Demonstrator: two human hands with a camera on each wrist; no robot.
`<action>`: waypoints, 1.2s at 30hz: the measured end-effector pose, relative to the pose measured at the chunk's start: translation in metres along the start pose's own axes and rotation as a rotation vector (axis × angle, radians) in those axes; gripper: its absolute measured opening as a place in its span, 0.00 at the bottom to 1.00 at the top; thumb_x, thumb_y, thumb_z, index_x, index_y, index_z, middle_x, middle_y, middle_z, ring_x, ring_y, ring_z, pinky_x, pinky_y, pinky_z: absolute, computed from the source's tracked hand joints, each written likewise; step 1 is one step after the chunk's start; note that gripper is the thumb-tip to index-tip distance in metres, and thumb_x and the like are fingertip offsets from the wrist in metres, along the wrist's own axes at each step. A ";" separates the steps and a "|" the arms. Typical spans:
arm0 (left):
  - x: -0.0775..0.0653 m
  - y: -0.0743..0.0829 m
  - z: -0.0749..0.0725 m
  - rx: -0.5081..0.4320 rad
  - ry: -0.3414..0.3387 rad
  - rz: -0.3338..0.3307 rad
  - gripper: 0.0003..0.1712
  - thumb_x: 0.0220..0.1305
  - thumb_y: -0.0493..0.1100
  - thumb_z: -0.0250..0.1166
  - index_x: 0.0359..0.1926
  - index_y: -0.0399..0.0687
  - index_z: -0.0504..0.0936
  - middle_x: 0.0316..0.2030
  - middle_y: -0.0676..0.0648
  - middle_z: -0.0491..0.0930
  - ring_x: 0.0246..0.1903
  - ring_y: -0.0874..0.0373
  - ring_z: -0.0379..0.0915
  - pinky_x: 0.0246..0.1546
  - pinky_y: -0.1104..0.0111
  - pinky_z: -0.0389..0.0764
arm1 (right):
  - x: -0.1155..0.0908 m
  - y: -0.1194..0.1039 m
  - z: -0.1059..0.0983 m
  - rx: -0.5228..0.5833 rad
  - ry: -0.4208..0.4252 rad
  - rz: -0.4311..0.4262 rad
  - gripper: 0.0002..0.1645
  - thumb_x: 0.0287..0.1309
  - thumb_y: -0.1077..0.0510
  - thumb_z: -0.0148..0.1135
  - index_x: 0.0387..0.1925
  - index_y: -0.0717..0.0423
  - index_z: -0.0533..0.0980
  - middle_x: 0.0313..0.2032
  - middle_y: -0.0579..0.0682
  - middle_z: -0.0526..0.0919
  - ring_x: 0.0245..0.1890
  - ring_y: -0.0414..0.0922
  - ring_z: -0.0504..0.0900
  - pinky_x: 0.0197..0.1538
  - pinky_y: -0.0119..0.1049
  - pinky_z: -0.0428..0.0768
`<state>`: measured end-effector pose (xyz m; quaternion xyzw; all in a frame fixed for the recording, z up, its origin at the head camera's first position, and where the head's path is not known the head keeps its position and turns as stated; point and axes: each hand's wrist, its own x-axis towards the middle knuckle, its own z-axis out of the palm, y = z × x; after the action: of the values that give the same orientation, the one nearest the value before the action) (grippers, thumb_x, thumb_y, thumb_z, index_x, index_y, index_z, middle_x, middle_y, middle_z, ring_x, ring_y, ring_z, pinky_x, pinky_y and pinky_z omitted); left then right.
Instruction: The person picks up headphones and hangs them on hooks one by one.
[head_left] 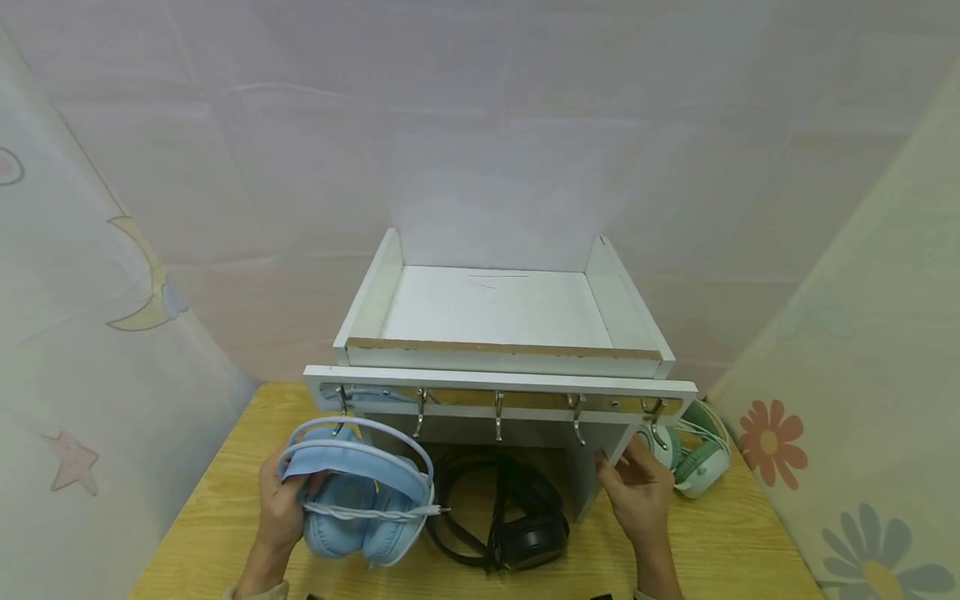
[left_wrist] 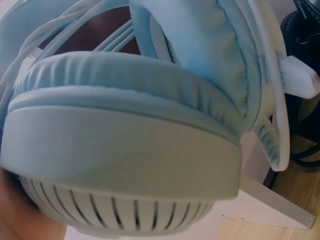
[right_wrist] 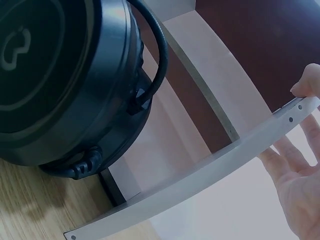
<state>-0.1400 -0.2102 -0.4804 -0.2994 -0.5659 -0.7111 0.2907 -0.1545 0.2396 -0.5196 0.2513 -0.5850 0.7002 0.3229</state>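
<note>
My left hand (head_left: 281,504) holds light blue headphones (head_left: 360,475) by the left side, just below the leftmost hook (head_left: 341,407). Whether the band touches that hook I cannot tell. A twisted cable (head_left: 375,513) with its plug crosses in front of the ear cups. One ear cup (left_wrist: 120,145) fills the left wrist view, with part of my hand at its lower left. My right hand (head_left: 641,492) grips the right side panel of the white hook rack (head_left: 495,379), thumb on one face and fingers on the other, as the right wrist view shows its edge (right_wrist: 200,175).
Black headphones (head_left: 532,542) lie on the wooden table (head_left: 720,550) under the rack. Green and white headphones (head_left: 701,475) lie behind my right hand. Several metal hooks stick out along the front rail. Patterned cloth (head_left: 847,350) hangs at the back and both sides.
</note>
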 end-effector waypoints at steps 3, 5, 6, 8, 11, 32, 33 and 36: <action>0.001 -0.001 0.000 -0.013 -0.007 0.015 0.20 0.70 0.15 0.36 0.24 0.32 0.64 0.17 0.46 0.61 0.16 0.59 0.58 0.21 0.63 0.59 | 0.000 0.000 0.000 -0.003 0.002 0.006 0.36 0.50 0.92 0.55 0.64 0.83 0.72 0.63 0.56 0.85 0.64 0.45 0.84 0.58 0.34 0.84; 0.002 -0.002 0.000 -0.024 -0.014 0.024 0.21 0.73 0.17 0.37 0.25 0.32 0.64 0.17 0.46 0.62 0.16 0.59 0.58 0.21 0.63 0.58 | 0.001 0.001 0.001 -0.005 0.003 0.010 0.36 0.50 0.91 0.55 0.64 0.83 0.73 0.63 0.56 0.85 0.64 0.46 0.84 0.58 0.34 0.84; 0.002 -0.002 0.000 -0.030 -0.017 0.030 0.20 0.75 0.19 0.38 0.25 0.32 0.65 0.17 0.46 0.62 0.16 0.59 0.58 0.21 0.62 0.58 | 0.001 0.001 0.001 -0.004 0.003 0.009 0.35 0.50 0.91 0.55 0.63 0.83 0.73 0.63 0.56 0.86 0.64 0.46 0.84 0.58 0.34 0.84; 0.002 -0.003 -0.001 -0.032 -0.020 0.040 0.19 0.79 0.24 0.42 0.26 0.33 0.66 0.17 0.46 0.62 0.17 0.59 0.59 0.22 0.63 0.58 | 0.002 0.001 0.001 -0.003 0.001 0.005 0.35 0.50 0.91 0.55 0.63 0.83 0.73 0.62 0.56 0.86 0.64 0.46 0.84 0.58 0.34 0.84; 0.002 -0.004 -0.001 -0.039 -0.007 0.038 0.18 0.80 0.30 0.48 0.28 0.34 0.68 0.19 0.46 0.63 0.19 0.58 0.59 0.23 0.63 0.59 | 0.003 0.002 0.001 0.002 -0.006 -0.004 0.35 0.49 0.92 0.54 0.63 0.83 0.73 0.62 0.56 0.86 0.64 0.46 0.84 0.58 0.34 0.84; -0.003 -0.003 -0.005 -0.021 -0.025 0.002 0.26 0.55 0.12 0.46 0.46 0.32 0.81 0.39 0.52 0.82 0.36 0.62 0.75 0.42 0.70 0.74 | 0.001 -0.002 0.001 0.007 -0.005 -0.002 0.36 0.50 0.92 0.54 0.63 0.83 0.73 0.61 0.55 0.86 0.62 0.44 0.85 0.57 0.33 0.85; -0.004 -0.003 -0.005 -0.015 -0.028 0.005 0.26 0.55 0.12 0.46 0.47 0.30 0.81 0.40 0.51 0.83 0.38 0.62 0.76 0.44 0.70 0.74 | 0.001 -0.002 0.001 0.009 -0.008 -0.005 0.36 0.49 0.92 0.53 0.63 0.82 0.73 0.61 0.55 0.86 0.62 0.45 0.85 0.57 0.34 0.84; -0.004 -0.003 -0.007 0.010 -0.041 0.015 0.24 0.53 0.12 0.46 0.45 0.29 0.80 0.40 0.50 0.83 0.38 0.61 0.77 0.45 0.69 0.76 | 0.001 -0.001 0.000 0.010 -0.013 -0.007 0.36 0.49 0.92 0.54 0.64 0.82 0.73 0.62 0.56 0.86 0.62 0.45 0.85 0.58 0.34 0.84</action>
<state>-0.1399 -0.2160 -0.4866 -0.3165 -0.5728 -0.7000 0.2858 -0.1545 0.2394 -0.5179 0.2597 -0.5829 0.7002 0.3203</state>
